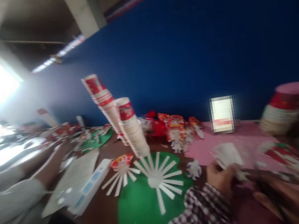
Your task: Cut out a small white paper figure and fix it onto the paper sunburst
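Note:
My left hand (pixel 222 178), coming from a checkered sleeve, is closed on a white paper piece (pixel 228 154). Close beside it, my right hand (pixel 290 195) is blurred, its fingers curled round a dark tool (pixel 271 191) that looks like scissors. Left of my sleeve, a cut paper cup (pixel 154 181) lies spread into white strips on a green round sheet (pixel 142 211). Another cut cup (pixel 123 169) with a red and orange rim rests behind it. A small white cut piece (pixel 194 169) lies near my left hand.
Two tall stacks of paper cups (pixel 132 130) lean at the back. Red and orange cut pieces (pixel 174 127) lie near a pink sheet (pixel 201 151). At right is a short cup stack (pixel 282 110). Another person's arm (pixel 50 165) reaches in from the left, by a white-blue box (pixel 90 187).

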Demonstrator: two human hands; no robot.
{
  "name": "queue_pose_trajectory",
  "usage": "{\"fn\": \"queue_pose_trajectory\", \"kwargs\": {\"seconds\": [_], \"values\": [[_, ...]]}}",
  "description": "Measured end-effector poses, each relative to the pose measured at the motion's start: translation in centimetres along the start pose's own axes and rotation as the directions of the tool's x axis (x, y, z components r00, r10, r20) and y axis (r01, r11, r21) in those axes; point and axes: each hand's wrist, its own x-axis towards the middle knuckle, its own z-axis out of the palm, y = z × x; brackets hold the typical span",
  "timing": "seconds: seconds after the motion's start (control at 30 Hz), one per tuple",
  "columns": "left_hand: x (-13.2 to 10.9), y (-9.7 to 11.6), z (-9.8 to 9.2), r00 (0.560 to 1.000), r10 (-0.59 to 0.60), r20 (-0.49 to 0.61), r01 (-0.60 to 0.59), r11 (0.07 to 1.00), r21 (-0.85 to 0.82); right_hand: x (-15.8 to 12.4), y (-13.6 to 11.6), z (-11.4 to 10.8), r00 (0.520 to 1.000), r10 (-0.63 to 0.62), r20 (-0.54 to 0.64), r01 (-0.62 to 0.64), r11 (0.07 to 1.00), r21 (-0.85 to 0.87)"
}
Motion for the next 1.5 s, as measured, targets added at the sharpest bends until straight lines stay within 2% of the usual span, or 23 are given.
{"fn": "queue_pose_trajectory", "kwargs": {"seconds": [0.07,0.13,0.23,0.37,0.57,0.8,1.3,1.5], "values": [[0.0,0.1,0.1,1.000,-0.022,0.022,0.021,1.000,0.011,-0.2,-0.6,-1.4,0.983,0.061,0.175,-0.064,0.998,0.011],[0.1,0.1,0.0,0.997,-0.060,0.039,0.058,0.997,0.043,0.2,-1.5,-1.6,0.976,0.082,0.203,-0.099,0.993,0.070],[0.1,0.0,0.1,0.997,-0.053,0.053,0.051,0.998,0.038,0.8,-2.5,-1.2,0.972,0.079,0.220,-0.115,0.981,0.157],[-0.5,0.2,0.4,0.994,-0.095,0.058,0.095,0.996,0.004,0.6,-3.1,-1.2,0.968,0.050,0.245,-0.104,0.971,0.213],[-1.0,0.4,0.4,0.979,-0.137,0.152,0.139,0.990,-0.003,0.6,-3.2,-1.4,0.973,0.006,0.230,-0.054,0.977,0.205],[-0.7,0.0,-0.1,0.978,-0.155,0.137,0.140,0.984,0.108,0.6,-3.2,-1.3,0.970,0.008,0.241,-0.048,0.985,0.163],[-0.3,-0.3,-0.4,0.964,-0.151,0.218,0.132,0.986,0.103,0.9,-3.4,-1.0,0.969,0.000,0.246,-0.044,0.984,0.175],[-0.1,-0.5,-0.6,0.963,-0.174,0.207,0.153,0.981,0.116,0.8,-3.3,-1.0,0.970,-0.005,0.242,-0.042,0.982,0.185]]}}
